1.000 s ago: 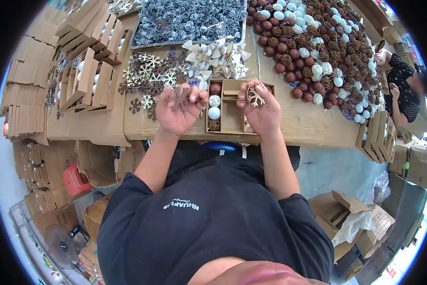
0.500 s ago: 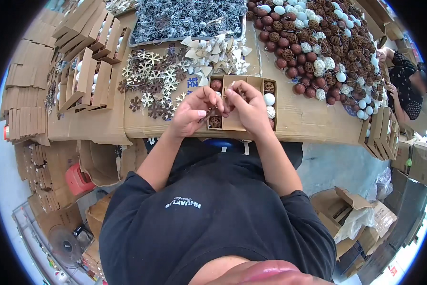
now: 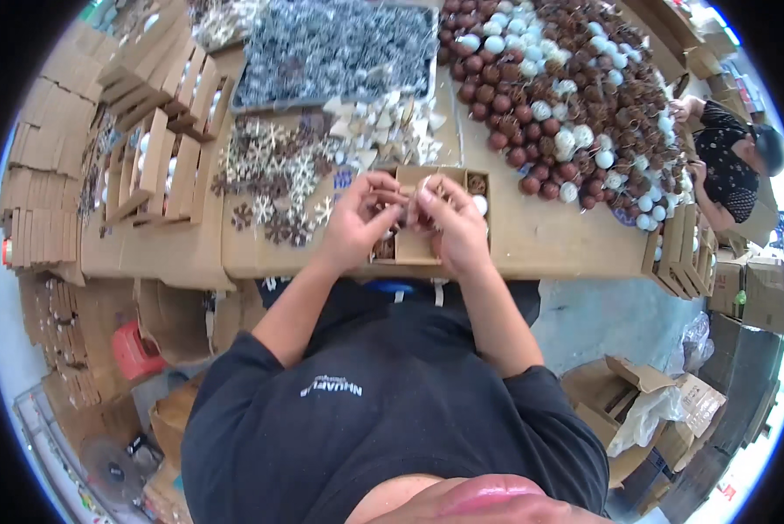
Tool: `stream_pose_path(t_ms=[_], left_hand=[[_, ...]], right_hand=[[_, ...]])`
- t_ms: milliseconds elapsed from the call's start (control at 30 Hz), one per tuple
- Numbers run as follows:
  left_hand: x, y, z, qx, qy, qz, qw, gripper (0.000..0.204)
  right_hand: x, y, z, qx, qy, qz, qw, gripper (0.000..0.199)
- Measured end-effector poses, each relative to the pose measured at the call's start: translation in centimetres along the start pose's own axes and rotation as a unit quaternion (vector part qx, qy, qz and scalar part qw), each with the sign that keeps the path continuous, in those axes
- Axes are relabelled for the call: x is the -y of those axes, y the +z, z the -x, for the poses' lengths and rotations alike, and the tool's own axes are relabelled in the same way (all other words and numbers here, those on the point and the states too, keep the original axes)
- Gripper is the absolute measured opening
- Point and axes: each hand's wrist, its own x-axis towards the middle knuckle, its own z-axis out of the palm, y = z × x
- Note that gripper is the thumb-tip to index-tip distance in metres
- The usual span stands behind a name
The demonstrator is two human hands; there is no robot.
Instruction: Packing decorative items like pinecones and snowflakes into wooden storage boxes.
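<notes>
My left hand (image 3: 354,229) and my right hand (image 3: 456,225) meet fingertip to fingertip over a small cardboard box (image 3: 414,249) with compartments, at the near edge of the cardboard-covered table (image 3: 558,240). Together the fingers pinch a small pale snowflake ornament (image 3: 423,185); most of it is hidden by the fingers. White and brown balls (image 3: 479,203) lie in the box's right compartments. A scatter of brown and pale wooden snowflakes (image 3: 278,179) lies just left of my left hand.
A big heap of brown and white balls (image 3: 575,96) fills the far right, a grey tray of pine cones (image 3: 340,44) the far middle. Cardboard divider boxes (image 3: 161,148) stand left. Another person (image 3: 732,166) works at the right. Open cartons (image 3: 636,402) sit on the floor.
My hands were apart a second ago, each with a snowflake ornament. They have come together over the box, fingertips touching.
</notes>
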Motion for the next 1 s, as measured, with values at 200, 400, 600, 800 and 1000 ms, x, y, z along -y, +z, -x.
stream_pose_path(t_ms=[200,400,600,800,1000], left_hand=[[-0.3,-0.1,1.5,0.057,0.062,-0.249,0.965,0.064],[0.0,0.0,2.2,0.065,0.008,-0.074,0.995,0.041],[-1.2,0.0,1.7,0.05,0.045,-0.117,0.991,0.017],[-1.6,0.7,1.9,0.016,0.033,-0.108,0.993,0.025],[-1.5,0.8,2.0,0.064,0.024,0.104,0.992,0.017]], right_hand=[[-1.0,-0.5,0.8,-0.011,0.046,-0.048,0.998,0.016],[0.1,0.0,1.3,0.032,0.062,-0.049,0.996,0.022],[0.4,-1.1,1.2,0.068,0.11,-0.048,0.99,0.021],[1.1,-1.0,1.1,0.06,0.082,-0.025,0.995,0.018],[0.3,-1.8,0.8,0.055,0.051,0.022,0.997,0.011]])
